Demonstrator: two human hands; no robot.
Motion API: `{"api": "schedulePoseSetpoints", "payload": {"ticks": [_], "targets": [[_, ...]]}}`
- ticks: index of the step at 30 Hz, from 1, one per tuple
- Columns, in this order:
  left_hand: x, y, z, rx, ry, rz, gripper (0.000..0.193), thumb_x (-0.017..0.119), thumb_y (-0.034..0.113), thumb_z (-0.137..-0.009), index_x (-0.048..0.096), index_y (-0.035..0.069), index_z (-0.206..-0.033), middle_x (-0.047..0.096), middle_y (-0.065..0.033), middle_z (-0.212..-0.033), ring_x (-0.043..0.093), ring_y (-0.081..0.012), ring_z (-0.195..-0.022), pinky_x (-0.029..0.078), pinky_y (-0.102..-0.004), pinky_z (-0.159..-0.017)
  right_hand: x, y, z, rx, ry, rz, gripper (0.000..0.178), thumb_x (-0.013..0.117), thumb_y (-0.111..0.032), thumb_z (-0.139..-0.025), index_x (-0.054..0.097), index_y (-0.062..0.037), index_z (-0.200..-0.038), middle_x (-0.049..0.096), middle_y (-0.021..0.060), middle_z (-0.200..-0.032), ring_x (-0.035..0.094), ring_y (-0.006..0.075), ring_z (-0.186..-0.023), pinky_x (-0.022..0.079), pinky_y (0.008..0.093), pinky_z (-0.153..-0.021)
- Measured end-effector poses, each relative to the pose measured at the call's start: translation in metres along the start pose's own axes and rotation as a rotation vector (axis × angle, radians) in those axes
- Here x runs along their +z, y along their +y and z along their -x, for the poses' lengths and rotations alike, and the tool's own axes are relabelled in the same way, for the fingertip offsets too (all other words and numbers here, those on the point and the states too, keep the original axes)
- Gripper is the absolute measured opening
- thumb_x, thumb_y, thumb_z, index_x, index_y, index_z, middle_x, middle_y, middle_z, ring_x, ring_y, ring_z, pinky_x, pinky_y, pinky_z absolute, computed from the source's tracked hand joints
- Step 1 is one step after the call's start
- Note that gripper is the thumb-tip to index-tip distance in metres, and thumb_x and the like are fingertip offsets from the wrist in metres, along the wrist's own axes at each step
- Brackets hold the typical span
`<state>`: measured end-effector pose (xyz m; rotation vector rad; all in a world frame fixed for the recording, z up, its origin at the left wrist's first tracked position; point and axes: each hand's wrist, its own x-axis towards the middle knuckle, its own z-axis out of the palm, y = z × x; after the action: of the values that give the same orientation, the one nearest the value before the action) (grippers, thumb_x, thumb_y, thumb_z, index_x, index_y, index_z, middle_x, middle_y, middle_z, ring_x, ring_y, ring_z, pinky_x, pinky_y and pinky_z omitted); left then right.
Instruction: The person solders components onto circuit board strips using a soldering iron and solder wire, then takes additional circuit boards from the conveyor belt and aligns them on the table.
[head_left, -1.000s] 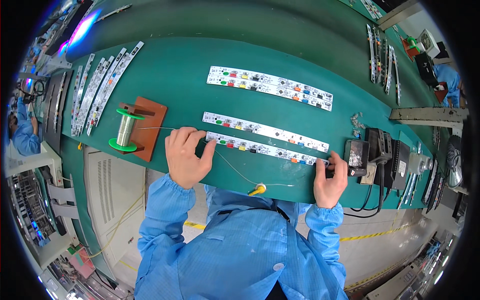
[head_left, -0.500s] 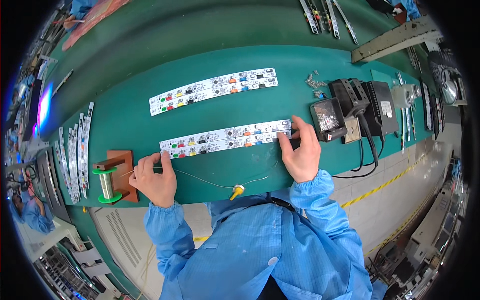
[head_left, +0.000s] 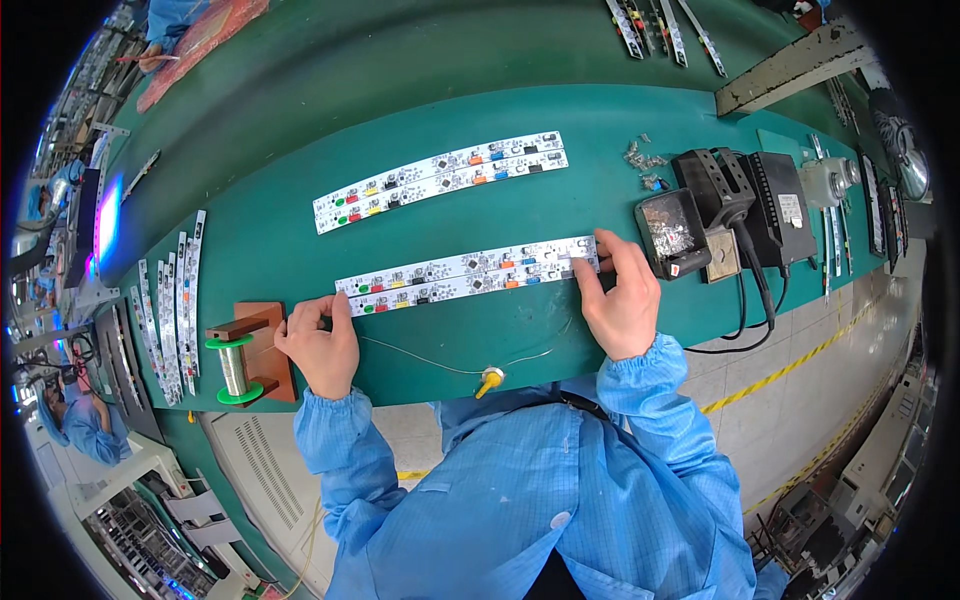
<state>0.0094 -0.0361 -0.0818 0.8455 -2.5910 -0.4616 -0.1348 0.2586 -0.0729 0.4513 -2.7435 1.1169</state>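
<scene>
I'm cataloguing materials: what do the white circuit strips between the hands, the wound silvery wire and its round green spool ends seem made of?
Long white circuit strips: probably rigid coated board, from their thin, flat shape and printed markings. Wound silvery wire: metal, judging by its bright sheen; which metal is unclear. Round green spool ends: likely smooth plastic, given their even colour.

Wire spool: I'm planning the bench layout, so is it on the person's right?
No, the wire spool stands left of the left hand.

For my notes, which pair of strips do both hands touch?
The lower pair: left hand touches its left end, right hand its right; the upper pair is untouched.
</scene>
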Motion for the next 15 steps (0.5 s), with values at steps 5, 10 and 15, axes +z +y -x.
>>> {"api": "schedulePoseSetpoints", "payload": {"ticks": [5,10,15], "targets": [[0.001,-0.003,-0.004,-0.105,-0.06,0.175,0.014,0.068,0.018,-0.083,0.066,0.006,-0.076,0.061,-0.0033,-0.07,0.055,-0.0183,-0.063,0.032,-0.0387,-0.088,-0.001,0.0,-0.001,-0.007,0.029,-0.001,0.036,0.073,-0.003,-0.074,0.061,-0.0009,-0.109,0.062,0.0123,-0.089,0.062,0.0231,-0.071,0.051,0.0335,-0.064],[0.009,-0.012,-0.017,0.045,0.072,0.103,0.019,0.072,0.013,-0.081,0.066,-0.004,-0.075,0.061,-0.0063,-0.058,0.054,-0.0103,-0.052,0.043,-0.0268,-0.051,0.008,-0.007,-0.024,-0.076,0.074,0.005,0.034,0.072,-0.003,-0.074,0.062,-0.0011,-0.107,0.063,0.0127,-0.089,0.062,0.0254,-0.073,0.051,0.0342,-0.065],[0.015,-0.013,-0.041,0.015,0.064,0.027,0.021,0.072,0.019,-0.081,0.067,-0.001,-0.075,0.063,-0.0068,-0.06,0.058,-0.0164,-0.053,0.046,-0.0314,-0.056,0.025,-0.005,-0.047,-0.096,0.079,0.006,0.032,0.07,-0.006,-0.076,0.062,-0.003,-0.107,0.064,0.0131,-0.091,0.062,0.0283,-0.076,0.05,0.038,-0.068]]}}
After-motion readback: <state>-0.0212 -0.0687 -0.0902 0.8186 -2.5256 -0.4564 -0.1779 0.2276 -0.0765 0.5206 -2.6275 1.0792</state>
